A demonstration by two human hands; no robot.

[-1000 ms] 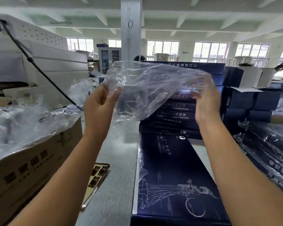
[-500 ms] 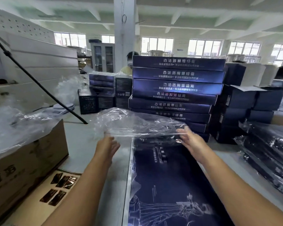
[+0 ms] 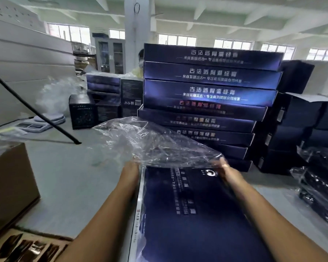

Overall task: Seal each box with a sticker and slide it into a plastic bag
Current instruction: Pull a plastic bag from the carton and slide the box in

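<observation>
Left hand [image 3: 130,168] and right hand [image 3: 223,167], apart, grip the bag [image 3: 150,144] mouth at 12 o'clock of the box [image 3: 187,214]; hold it wide, draw evenly toward 6 o'clock.

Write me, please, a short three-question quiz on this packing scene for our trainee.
1. True or false: the clear plastic bag already covers the whole dark blue flat box.
2. Which holds the bag: A) left hand only, B) right hand only, C) both hands?
3. Fill in: the brown sheet of dark stickers lies at the person's ___ side.
Key: 1 false; 2 C; 3 left.
</observation>
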